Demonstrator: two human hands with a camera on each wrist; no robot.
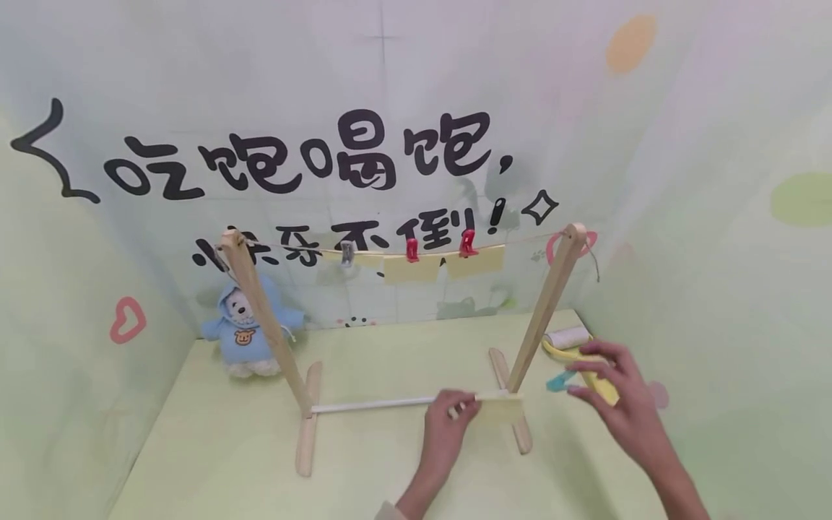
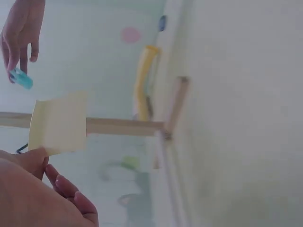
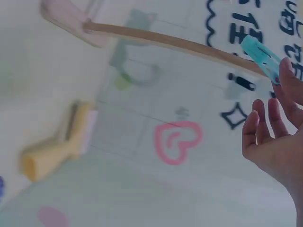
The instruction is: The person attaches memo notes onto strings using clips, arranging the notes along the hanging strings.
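Observation:
My left hand [image 1: 445, 430] pinches a pale yellow paper note [image 1: 499, 410] by its edge, in front of the stand's right leg. In the left wrist view the note [image 2: 59, 124] faces the camera, its near corner under the thumb. My right hand [image 1: 624, 397] pinches a turquoise clothespin [image 1: 560, 380] between thumb and fingertips, to the right of the note. The clothespin [image 3: 261, 57] points away from the fingers in the right wrist view. Across the wooden stand [image 1: 549, 307] runs a string, where red clips [image 1: 412, 250] and a grey clip [image 1: 347, 253] hold yellow notes [image 1: 411, 269].
A plush toy in a blue hoodie [image 1: 243, 328] sits behind the stand's left post. Behind my right hand lies a yellow item with a pale roll [image 1: 567, 337]. A white bar [image 1: 370, 406] joins the stand's feet low down.

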